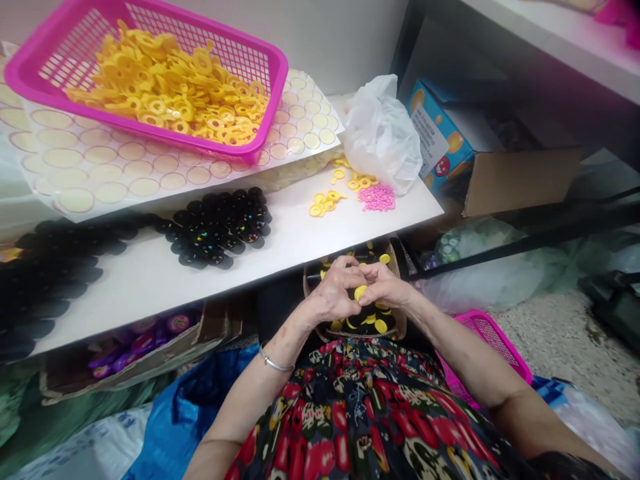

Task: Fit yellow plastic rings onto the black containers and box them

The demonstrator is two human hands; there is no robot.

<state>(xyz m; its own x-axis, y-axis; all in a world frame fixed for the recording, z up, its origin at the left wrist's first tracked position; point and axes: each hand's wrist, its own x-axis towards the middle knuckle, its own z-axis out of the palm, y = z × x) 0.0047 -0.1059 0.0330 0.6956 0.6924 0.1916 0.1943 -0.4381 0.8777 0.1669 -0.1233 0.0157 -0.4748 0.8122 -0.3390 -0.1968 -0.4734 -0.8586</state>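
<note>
My left hand (340,291) and my right hand (384,285) meet over an open cardboard box (400,325) below the table edge. Between them is a small round yellow disc (360,293), with my right thumb pressed against it. The fingers of my left hand are curled in beside the disc, and whatever they grip is hidden. Inside the box lie black pieces and several yellow discs (381,326), partly covered by my hands.
On the white table (290,233) stands a pink basket (273,100) of yellow ring-shaped pieces. Rows of black round pieces (220,227), small pink pieces (377,198) and a white plastic bag (383,130) are nearby. A blue carton (440,133) stands right; another pink basket (493,340) lies below.
</note>
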